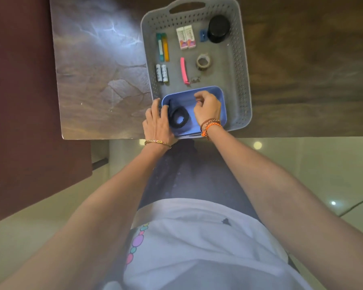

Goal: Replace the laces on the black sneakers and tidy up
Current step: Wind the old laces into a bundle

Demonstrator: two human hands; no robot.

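A small blue box [222, 101] sits in the near left corner of a grey perforated basket [242, 80]. Inside the box lies a coiled black lace [179, 117]. My left hand [158, 122] rests on the box's left rim and the basket's edge, its fingers laid straight across. Over the right half of the box, my right hand [208, 108] hovers with curled fingers; nothing shows in its grasp. No sneakers are in view.
The basket stands on a wooden table [101, 80] at its near edge. It holds two markers [163, 47], two batteries [161, 73], two white erasers [186, 37], a pink clip [184, 70], a tape roll [203, 62], a blue sharpener [203, 35] and a black jar [218, 28].
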